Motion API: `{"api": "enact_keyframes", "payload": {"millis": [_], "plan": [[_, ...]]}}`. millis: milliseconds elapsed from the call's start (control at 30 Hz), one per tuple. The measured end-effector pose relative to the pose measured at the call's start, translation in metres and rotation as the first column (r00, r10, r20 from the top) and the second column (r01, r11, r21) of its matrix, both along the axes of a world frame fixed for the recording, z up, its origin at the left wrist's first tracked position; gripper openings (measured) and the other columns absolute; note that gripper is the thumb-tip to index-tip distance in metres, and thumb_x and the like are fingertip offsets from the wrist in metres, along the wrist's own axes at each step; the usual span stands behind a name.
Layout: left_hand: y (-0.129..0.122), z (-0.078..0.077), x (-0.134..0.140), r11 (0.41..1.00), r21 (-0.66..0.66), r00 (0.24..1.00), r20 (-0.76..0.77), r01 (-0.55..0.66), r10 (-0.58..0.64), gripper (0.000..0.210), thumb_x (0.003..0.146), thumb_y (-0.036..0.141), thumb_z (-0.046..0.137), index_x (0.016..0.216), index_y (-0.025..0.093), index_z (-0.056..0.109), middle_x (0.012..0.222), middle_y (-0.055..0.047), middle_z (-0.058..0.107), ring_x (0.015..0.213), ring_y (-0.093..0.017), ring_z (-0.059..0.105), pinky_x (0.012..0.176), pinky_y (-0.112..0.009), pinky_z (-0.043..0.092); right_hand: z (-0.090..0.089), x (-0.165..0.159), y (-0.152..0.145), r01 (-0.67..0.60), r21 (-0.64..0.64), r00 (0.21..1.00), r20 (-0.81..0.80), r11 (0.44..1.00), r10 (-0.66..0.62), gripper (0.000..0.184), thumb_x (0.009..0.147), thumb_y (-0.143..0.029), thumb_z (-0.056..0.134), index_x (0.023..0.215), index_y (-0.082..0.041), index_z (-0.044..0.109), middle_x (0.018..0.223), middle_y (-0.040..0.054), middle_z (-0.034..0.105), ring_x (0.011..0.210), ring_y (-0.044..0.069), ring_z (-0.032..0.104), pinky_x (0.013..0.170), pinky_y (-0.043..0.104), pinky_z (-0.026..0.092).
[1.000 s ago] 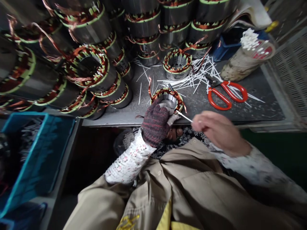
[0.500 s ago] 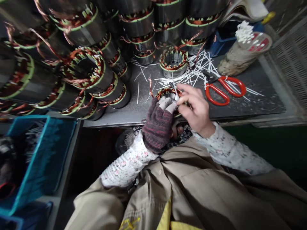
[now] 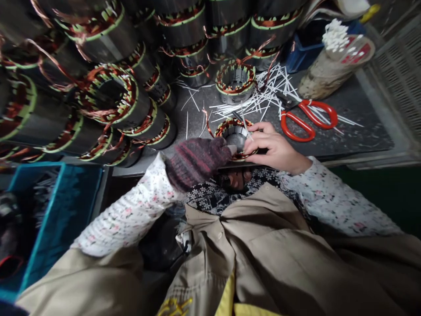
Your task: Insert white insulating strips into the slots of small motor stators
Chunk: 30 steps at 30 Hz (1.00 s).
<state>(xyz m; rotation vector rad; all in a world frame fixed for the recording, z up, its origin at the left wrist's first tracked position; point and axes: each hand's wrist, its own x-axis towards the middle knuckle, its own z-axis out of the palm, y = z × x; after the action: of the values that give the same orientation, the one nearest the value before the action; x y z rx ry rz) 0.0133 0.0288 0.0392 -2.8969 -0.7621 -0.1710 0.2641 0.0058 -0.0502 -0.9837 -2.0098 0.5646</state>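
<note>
A motor stator (image 3: 221, 130) with copper windings and pale green slot liners stands near the bench's front edge. My left hand (image 3: 200, 160), in a dark striped fingerless glove, is closed on its left front rim. From the other side, my bare right hand (image 3: 274, 148) grips the right rim, thumb in front and fingers behind. A thin white strip (image 3: 244, 117) rises past my right fingertips; its lower end is hard to make out. A dark thin tool tip (image 3: 236, 115) shows just behind the stator. Another stator (image 3: 235, 97) stands farther back.
Red-handled scissors (image 3: 297, 126) lie to the right, beside a pile of white strips (image 3: 263, 98). A cylinder (image 3: 324, 77) topped with white pieces stands at the back right, near a blue bin (image 3: 304, 55). Stacked stators (image 3: 134, 103) fill the left and back. A teal crate (image 3: 77, 206) sits lower left.
My left hand has moved from over the stator's opening to its left front rim, uncovering the inside. My right hand has shifted down slightly onto the right rim, its fingers less pinched.
</note>
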Motion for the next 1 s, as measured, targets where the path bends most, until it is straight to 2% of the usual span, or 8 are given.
{"api": "enact_keyframes", "payload": {"millis": [133,333,433,533,600,667,833,1000], "plan": [[0.023,0.003,-0.005,0.975,0.043,0.968,-0.134,0.218,-0.211,0.028,0.106,0.033,0.048,0.116,0.026,0.073,0.092,-0.004,0.073,0.068,-0.019,0.067,0.052,-0.029,0.033,-0.001,0.005,0.004,-0.056,0.009,0.998,-0.028,0.998,0.056,0.004,0.086,-0.03,0.079,0.083,-0.03,0.078,0.084,0.0007,0.074,0.119,0.028,0.058,0.107,0.052,0.045],[0.024,-0.011,-0.011,0.96,0.087,0.963,-0.073,0.267,-0.261,0.034,0.108,0.023,0.038,0.126,0.019,0.066,0.108,-0.008,0.077,0.09,-0.023,0.074,0.074,-0.038,0.058,0.008,0.002,-0.002,-0.07,-0.003,0.997,-0.042,0.998,0.07,0.006,0.086,-0.029,0.078,0.08,-0.03,0.077,0.089,0.0018,0.074,0.118,0.028,0.061,0.106,0.052,0.048],[0.023,-0.02,-0.017,0.918,0.174,0.93,0.037,0.355,-0.367,0.035,0.105,0.014,0.044,0.135,0.019,0.06,0.137,-0.008,0.071,0.127,-0.024,0.068,0.108,-0.046,0.057,0.014,0.019,0.0,0.166,0.077,0.96,-0.242,0.983,-0.143,0.018,0.091,-0.04,0.072,0.079,-0.026,0.071,0.102,0.0037,0.073,0.106,0.024,0.066,0.098,0.048,0.053],[0.033,-0.033,-0.018,0.9,0.134,0.889,0.151,0.416,-0.433,0.033,0.105,0.023,0.051,0.137,0.018,0.057,0.143,-0.01,0.068,0.136,-0.025,0.064,0.122,-0.05,0.05,0.017,0.055,0.019,0.699,0.033,0.636,-0.485,0.714,-0.6,0.03,0.092,-0.053,0.066,0.079,-0.027,0.059,0.089,0.0041,0.068,0.084,0.021,0.063,0.082,0.044,0.054],[0.039,-0.042,-0.011,0.88,0.113,0.838,0.271,0.461,-0.474,0.027,0.106,0.032,0.053,0.128,0.019,0.061,0.134,-0.01,0.073,0.127,-0.023,0.07,0.122,-0.049,0.052,0.018,0.084,0.038,0.859,-0.038,0.432,-0.477,0.51,-0.765,0.03,0.088,-0.054,0.069,0.081,-0.03,0.054,0.081,0.0029,0.063,0.076,0.02,0.057,0.075,0.042,0.052],[0.039,-0.051,-0.001,0.893,0.095,0.804,0.402,0.439,-0.438,0.021,0.105,0.034,0.054,0.12,0.022,0.062,0.122,-0.007,0.078,0.117,-0.021,0.075,0.119,-0.046,0.055,0.021,0.11,0.056,0.892,-0.064,0.387,-0.408,0.448,-0.827,0.028,0.085,-0.049,0.075,0.082,-0.031,0.053,0.079,0.0016,0.062,0.073,0.019,0.054,0.073,0.041,0.052],[0.009,-0.065,0.017,0.982,0.082,0.823,0.537,0.169,-0.187,0.027,0.096,0.028,0.069,0.121,0.021,0.06,0.118,-0.011,0.079,0.112,-0.025,0.077,0.108,-0.05,0.062,0.03,0.141,0.063,0.874,-0.035,0.453,-0.305,0.485,-0.838,0.022,0.085,-0.044,0.078,0.078,-0.032,0.061,0.088,0.0012,0.064,0.075,0.019,0.058,0.08,0.044,0.054],[-0.009,-0.068,0.022,0.999,0.045,0.772,0.634,0.004,-0.032,0.022,0.095,0.023,0.071,0.115,0.021,0.063,0.114,-0.009,0.079,0.112,-0.024,0.077,0.106,-0.054,0.063,0.04,0.093,0.009,0.719,0.01,0.644,-0.385,0.695,-0.661,0.015,0.101,-0.045,0.062,0.104,-0.03,0.064,0.117,0.0069,0.072,0.09,0.02,0.072,0.079,0.04,0.059]]}}
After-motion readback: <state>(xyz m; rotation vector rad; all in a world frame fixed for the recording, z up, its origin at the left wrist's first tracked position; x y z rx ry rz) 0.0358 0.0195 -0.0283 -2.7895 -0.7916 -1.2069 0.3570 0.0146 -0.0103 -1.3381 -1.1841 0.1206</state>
